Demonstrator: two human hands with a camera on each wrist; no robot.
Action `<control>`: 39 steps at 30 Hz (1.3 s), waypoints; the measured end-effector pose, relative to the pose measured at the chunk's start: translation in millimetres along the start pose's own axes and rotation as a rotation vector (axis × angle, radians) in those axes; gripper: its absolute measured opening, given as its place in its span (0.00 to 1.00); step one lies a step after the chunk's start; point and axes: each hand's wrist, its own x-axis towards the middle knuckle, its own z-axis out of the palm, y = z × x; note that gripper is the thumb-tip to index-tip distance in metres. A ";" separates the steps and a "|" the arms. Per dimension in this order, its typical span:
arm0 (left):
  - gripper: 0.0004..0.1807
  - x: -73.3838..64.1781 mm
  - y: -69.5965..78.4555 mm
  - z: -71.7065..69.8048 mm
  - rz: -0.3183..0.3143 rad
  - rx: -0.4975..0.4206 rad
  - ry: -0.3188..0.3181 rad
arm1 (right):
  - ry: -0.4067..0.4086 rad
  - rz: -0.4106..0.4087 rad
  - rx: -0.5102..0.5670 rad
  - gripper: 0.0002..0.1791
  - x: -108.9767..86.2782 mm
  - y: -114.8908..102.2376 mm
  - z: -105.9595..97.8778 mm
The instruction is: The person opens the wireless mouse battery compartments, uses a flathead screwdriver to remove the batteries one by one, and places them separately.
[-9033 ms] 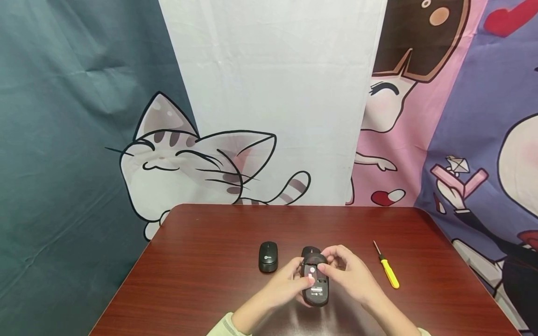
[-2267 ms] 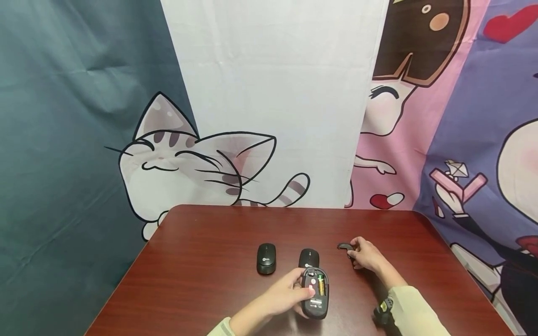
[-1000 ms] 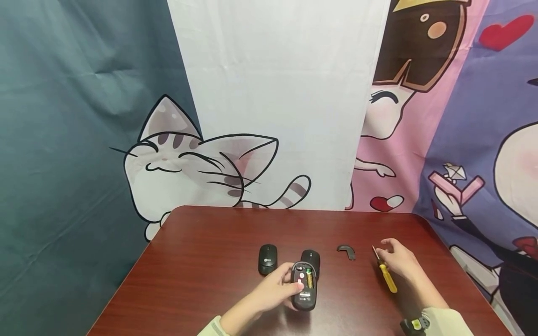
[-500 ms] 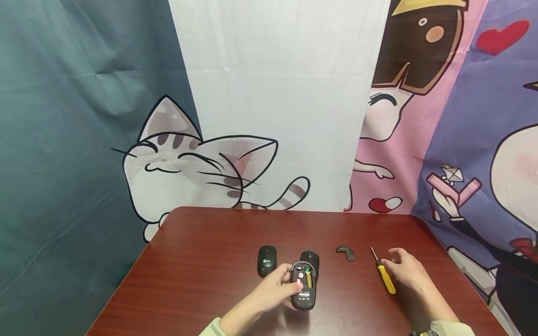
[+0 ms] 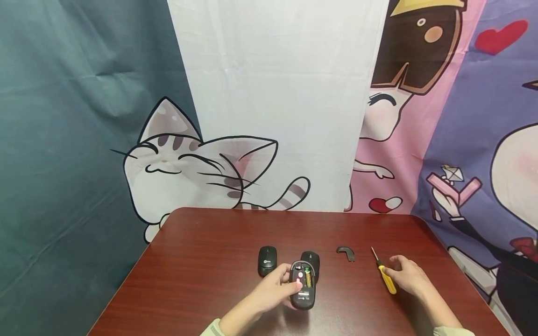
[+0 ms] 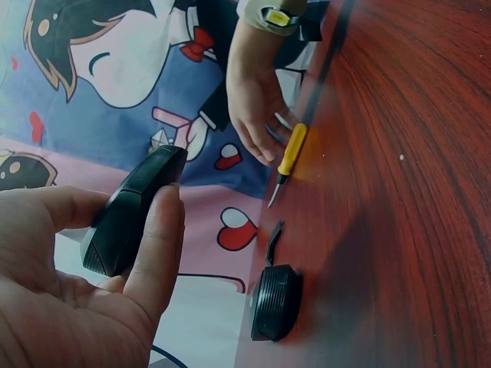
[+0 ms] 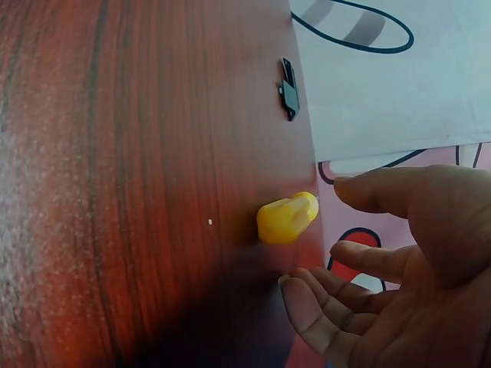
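Observation:
In the head view my left hand (image 5: 269,291) holds a black computer mouse (image 5: 303,299) underside up, thumb across its base. The battery bay is uncovered, and a green and gold battery (image 5: 308,277) lies in it. My right hand (image 5: 413,278) is beside a screwdriver (image 5: 387,282) with a yellow handle, which lies on the table with its tip pointing away. In the right wrist view, thumb and fingers are spread apart near the yellow handle (image 7: 285,221), with a gap showing between. The curved black battery cover (image 5: 347,253) lies between the mice and the screwdriver.
Two more black mice rest on the reddish-brown table (image 5: 201,275): one mouse (image 5: 267,260) at left, the other mouse (image 5: 312,257) partly hidden behind the held one. A printed cloth backdrop (image 5: 277,93) hangs beyond the table's far edge.
The cover has come off the held mouse and been laid on the table, exposing the battery. My right hand has moved rightward to the screwdriver and lowered beside its handle. My left hand keeps its hold.

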 end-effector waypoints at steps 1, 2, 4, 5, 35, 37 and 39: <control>0.22 0.0 -0.1 0.1 0.000 0.003 0.001 | 0.001 0.000 -0.001 0.35 -0.4 0.3 0.3; 0.22 0.1 -0.2 0.1 0.000 0.004 0.001 | 0.001 0.002 -0.003 0.35 -0.8 0.4 0.4; 0.22 0.0 -0.1 0.2 0.000 0.008 0.002 | 0.003 -0.002 -0.003 0.34 -1.6 0.4 0.7; 0.22 -0.2 0.0 0.2 0.000 0.009 0.003 | 0.005 -0.004 -0.003 0.33 -1.8 0.5 1.1; 0.21 -3.0 -0.4 0.8 0.019 -0.004 0.008 | -0.086 0.001 -0.033 0.29 -2.8 -4.7 9.2; 0.21 -2.8 -0.8 0.8 0.018 -0.006 0.009 | -0.088 0.012 -0.035 0.28 -2.9 -4.2 10.4; 0.21 -2.8 -1.3 0.6 0.017 -0.004 0.007 | -0.089 0.022 -0.036 0.27 -2.9 -3.9 11.6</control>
